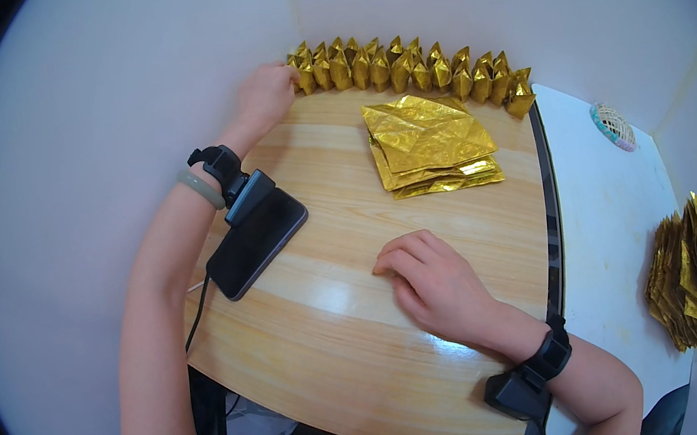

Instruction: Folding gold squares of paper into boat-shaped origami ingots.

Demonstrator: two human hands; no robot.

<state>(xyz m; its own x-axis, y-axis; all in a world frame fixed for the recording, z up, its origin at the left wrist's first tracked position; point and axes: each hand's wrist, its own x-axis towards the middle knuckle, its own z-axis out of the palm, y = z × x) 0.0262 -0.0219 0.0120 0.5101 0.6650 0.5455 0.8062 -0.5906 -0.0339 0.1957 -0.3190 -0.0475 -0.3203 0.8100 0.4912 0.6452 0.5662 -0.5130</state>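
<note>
Along the back edge of the wooden table runs a double row of folded gold paper ingots with pointed tips. At the row's left end my left hand is closed at the fingertips on the last gold paper ingot; its fingertips are partly hidden. In front of the row lies a loose stack of creased gold paper sheets, flattened and overlapping. Nearer to me, my right hand rests over the tabletop with fingers loosely bent and the thumb apart. Nothing shows in it, and it touches none of the gold paper.
A black phone with a cable lies by my left forearm on the wooden table. Beyond the table's dark right edge, a white surface holds a thick bundle of gold paper and a small woven item. Walls stand behind and left.
</note>
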